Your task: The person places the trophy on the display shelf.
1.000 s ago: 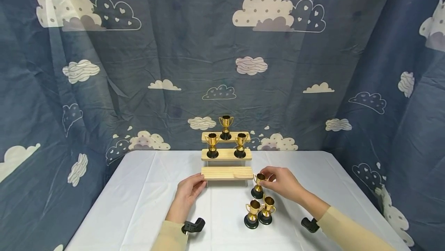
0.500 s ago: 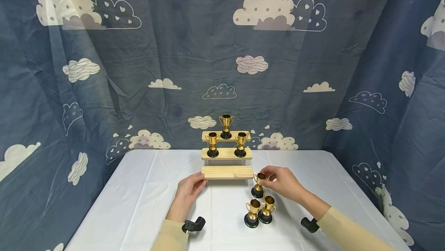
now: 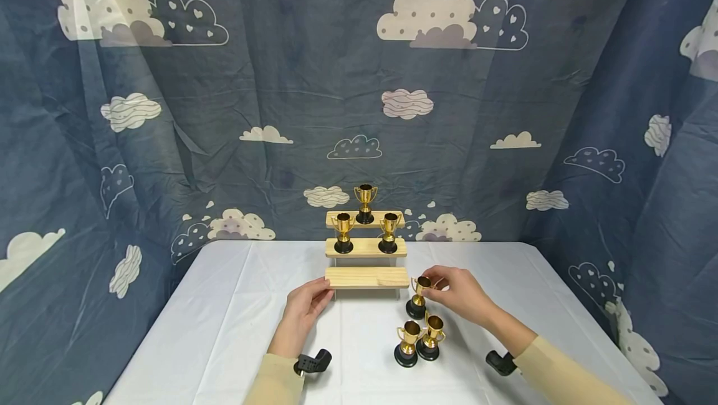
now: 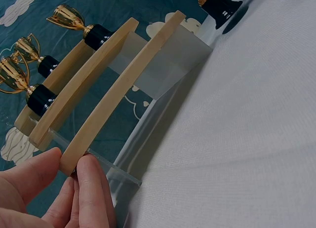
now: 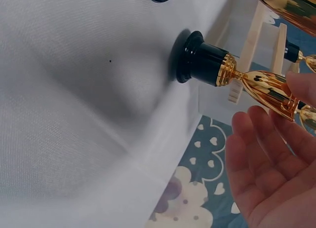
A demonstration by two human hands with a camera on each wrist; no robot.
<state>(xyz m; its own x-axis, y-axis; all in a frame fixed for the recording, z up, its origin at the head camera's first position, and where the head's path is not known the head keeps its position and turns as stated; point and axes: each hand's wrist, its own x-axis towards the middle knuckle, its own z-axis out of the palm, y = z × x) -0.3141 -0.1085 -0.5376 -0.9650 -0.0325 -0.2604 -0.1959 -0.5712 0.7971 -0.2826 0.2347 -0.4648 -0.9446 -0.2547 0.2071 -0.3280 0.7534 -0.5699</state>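
A three-tier wooden display stand stands at the back of the table. My left hand pinches the left end of its lowest board, thumb above and fingers beneath. My right hand holds a small gold trophy cup by the bowl near the rim, right of the stand; its black base is close over the white cloth. Two similar trophies, one at left and one at right, stand together in front of it. The lowest board bears nothing.
One gold trophy stands on the top board. On the middle board are a left trophy and a right trophy. A white cloth covers the table, and a blue cloud-print curtain hangs close behind the stand.
My right hand and the trophy in it have shifted very slightly rightward and away. My left hand keeps its hold on the stand, and the other trophies stay put.
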